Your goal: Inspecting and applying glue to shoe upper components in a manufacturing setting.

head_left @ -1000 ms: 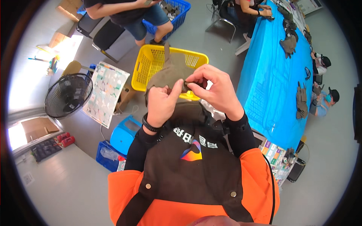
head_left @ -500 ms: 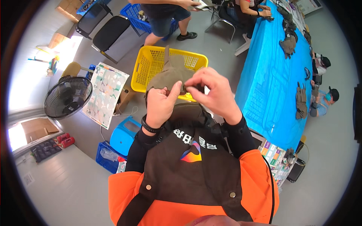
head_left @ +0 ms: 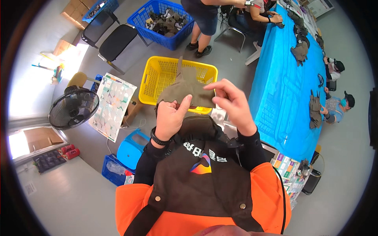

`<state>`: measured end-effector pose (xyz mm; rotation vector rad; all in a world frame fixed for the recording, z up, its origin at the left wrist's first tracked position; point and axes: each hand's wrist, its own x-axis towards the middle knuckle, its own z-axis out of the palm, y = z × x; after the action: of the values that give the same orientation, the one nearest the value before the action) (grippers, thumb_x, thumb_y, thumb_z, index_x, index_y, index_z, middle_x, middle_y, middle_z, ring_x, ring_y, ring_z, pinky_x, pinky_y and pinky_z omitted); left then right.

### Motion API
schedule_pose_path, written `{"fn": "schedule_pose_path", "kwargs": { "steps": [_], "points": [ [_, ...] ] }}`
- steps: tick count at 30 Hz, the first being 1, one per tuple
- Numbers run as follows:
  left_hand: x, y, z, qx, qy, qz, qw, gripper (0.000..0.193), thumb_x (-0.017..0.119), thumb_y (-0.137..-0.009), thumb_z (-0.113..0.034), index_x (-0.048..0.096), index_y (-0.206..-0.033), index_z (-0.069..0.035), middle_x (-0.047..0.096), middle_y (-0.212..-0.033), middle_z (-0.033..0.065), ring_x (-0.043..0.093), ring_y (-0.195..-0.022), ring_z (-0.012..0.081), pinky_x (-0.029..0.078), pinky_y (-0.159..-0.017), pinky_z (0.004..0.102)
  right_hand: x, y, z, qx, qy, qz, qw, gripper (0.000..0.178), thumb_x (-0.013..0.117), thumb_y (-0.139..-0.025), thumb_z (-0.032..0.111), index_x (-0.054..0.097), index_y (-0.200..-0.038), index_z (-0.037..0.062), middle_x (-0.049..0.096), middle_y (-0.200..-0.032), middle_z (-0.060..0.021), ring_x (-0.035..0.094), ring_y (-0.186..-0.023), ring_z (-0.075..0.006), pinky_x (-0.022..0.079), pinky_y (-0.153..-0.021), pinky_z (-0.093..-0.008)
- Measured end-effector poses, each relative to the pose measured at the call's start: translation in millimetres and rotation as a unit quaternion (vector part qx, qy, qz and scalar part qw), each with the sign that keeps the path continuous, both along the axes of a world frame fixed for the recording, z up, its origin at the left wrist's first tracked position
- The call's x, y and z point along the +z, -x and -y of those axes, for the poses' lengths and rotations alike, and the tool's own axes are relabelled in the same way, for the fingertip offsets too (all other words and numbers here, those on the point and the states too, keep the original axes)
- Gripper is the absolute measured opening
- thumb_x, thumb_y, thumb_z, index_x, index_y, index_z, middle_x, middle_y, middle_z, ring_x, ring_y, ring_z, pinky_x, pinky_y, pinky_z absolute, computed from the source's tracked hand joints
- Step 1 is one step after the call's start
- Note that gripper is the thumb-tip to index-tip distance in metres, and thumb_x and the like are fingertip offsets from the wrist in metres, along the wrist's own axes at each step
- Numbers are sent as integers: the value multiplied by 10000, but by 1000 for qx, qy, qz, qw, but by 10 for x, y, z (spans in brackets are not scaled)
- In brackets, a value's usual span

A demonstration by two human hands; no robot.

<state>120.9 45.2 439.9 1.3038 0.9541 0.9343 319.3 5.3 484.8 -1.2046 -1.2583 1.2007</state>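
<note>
An olive-brown fabric piece (head_left: 181,90) with a narrow strip standing up from its far side is stretched out in front of my chest. My left hand (head_left: 172,116) is closed on its near left edge, thumb on top and fingers underneath. At the fabric's right edge is my right hand (head_left: 233,103), its thumb and index finger apart. Its fingertips overlap or sit right beside that edge; whether they touch it cannot be seen. A yellow plastic basket (head_left: 144,80) stands on the floor beyond and below the fabric.
To the right runs a long table with a blue cover (head_left: 271,106), gloves (head_left: 315,108) lying on it and people seated along it. A blue crate (head_left: 173,43) full of small pieces, a black chair (head_left: 118,43), a fan (head_left: 75,108) and a blue stool (head_left: 132,147) stand around. Another person (head_left: 202,23) stands beyond the basket.
My right hand has moved right from a pinch near my left thumb, and its fingers have parted. The fabric now spreads wider. The standing person has shifted right, uncovering the blue crate.
</note>
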Motion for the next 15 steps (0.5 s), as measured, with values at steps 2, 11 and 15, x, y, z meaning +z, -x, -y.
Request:
{"fn": "schedule_pose_path", "kwargs": {
  "steps": [2, 11, 15],
  "points": [
    [158, -137, 30, 31, 11, 41, 999, 257, 625, -879, -166, 635, -773, 67, 647, -638, 47, 542, -552, 59, 433, -544, 232, 88, 128, -18, -18, -79, 206, 975, 325, 574, -752, 5, 638, -1064, 68, 450, -752, -31, 479, -658, -140, 387, -559, -263],
    [100, -54, -29, 32, 14, -15, 999, 252, 600, -897, -155, 645, -812, 78, 664, -687, 34, 608, -636, 72, 464, -593, 226, 62, 229, 117, -32, -271, 465, 842, 335, 680, -679, 96, 675, -1014, 112, 448, -740, -57, 489, -655, -209, 407, -533, -327],
    [124, -90, -32, 34, 26, 46, 998, 260, 597, -898, -148, 641, -809, 92, 669, -703, 38, 616, -634, 75, 459, -584, 221, 53, 211, 154, -10, -285, 409, 867, 237, 683, -655, 74, 684, -891, 103, 475, -739, -53, 508, -644, -206, 416, -531, -319]
  ]
}}
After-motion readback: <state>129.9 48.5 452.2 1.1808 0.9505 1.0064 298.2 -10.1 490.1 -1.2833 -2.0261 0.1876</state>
